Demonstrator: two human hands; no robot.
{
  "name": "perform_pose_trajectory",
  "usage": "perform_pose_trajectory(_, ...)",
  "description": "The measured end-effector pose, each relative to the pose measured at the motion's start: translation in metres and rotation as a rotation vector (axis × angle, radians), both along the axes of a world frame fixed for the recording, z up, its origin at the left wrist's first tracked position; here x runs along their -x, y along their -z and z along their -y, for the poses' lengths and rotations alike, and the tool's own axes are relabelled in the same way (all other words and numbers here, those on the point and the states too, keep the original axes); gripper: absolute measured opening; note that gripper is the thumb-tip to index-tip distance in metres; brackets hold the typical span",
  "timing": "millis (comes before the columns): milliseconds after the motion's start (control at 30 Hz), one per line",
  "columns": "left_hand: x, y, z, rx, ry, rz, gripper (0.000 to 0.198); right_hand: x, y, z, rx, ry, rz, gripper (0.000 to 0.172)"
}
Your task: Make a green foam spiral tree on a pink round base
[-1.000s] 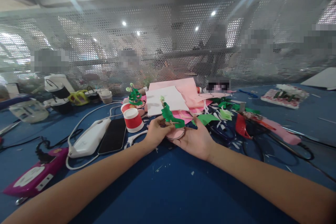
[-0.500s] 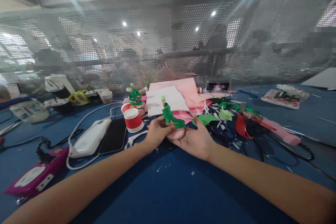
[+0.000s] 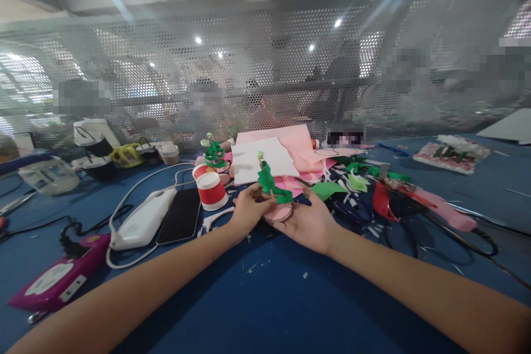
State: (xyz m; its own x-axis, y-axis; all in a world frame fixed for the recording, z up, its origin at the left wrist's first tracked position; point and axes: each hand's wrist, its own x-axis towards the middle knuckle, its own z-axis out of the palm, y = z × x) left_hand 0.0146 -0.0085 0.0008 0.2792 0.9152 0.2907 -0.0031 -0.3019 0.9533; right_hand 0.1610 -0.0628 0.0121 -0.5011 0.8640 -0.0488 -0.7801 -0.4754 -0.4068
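Between my hands stands a small craft piece: a green paper strip point(image 3: 267, 178) curls around a thin stick with a pale green tip, on a round pink base point(image 3: 279, 212). My left hand point(image 3: 251, 207) has its fingers closed on the craft's stick and strip near the bottom. Palm up, my right hand point(image 3: 312, 223) lies under and beside the pink base, its fingers supporting it. A similar green spiral craft point(image 3: 214, 154) stands behind the red and white paper cups point(image 3: 212, 191).
White paper point(image 3: 263, 159) and pink sheets lie behind my hands. On the left are a black phone point(image 3: 179, 215), a white power bank point(image 3: 145, 218) and a purple power strip point(image 3: 62, 276). Green scraps, a pink glue gun point(image 3: 446, 210) and cables lie on the right.
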Motion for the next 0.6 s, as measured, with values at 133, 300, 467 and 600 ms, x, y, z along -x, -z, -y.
perform_pose_trajectory(133, -0.0002, 0.0004, -0.0005, -0.005, 0.002, -0.012, 0.024, 0.0005, -0.0006, 0.0001, 0.030, 0.013, -0.010, 0.049)
perform_pose_trajectory(300, -0.0007, 0.0006, -0.0008, -0.004, 0.017, -0.014, 0.026, 0.0010, 0.0005, -0.0006, 0.068, 0.020, -0.058, 0.049)
perform_pose_trajectory(467, -0.0010, 0.0002, 0.0001, 0.010, 0.021, -0.002, 0.029, 0.0023, 0.0001, -0.0031, 0.073, 0.028, -0.043, 0.041)
perform_pose_trajectory(600, -0.0005, -0.0002, 0.0007, 0.009, 0.001, -0.006, 0.032, 0.0031, -0.0015, -0.0027, 0.081, 0.045, -0.006, 0.038)
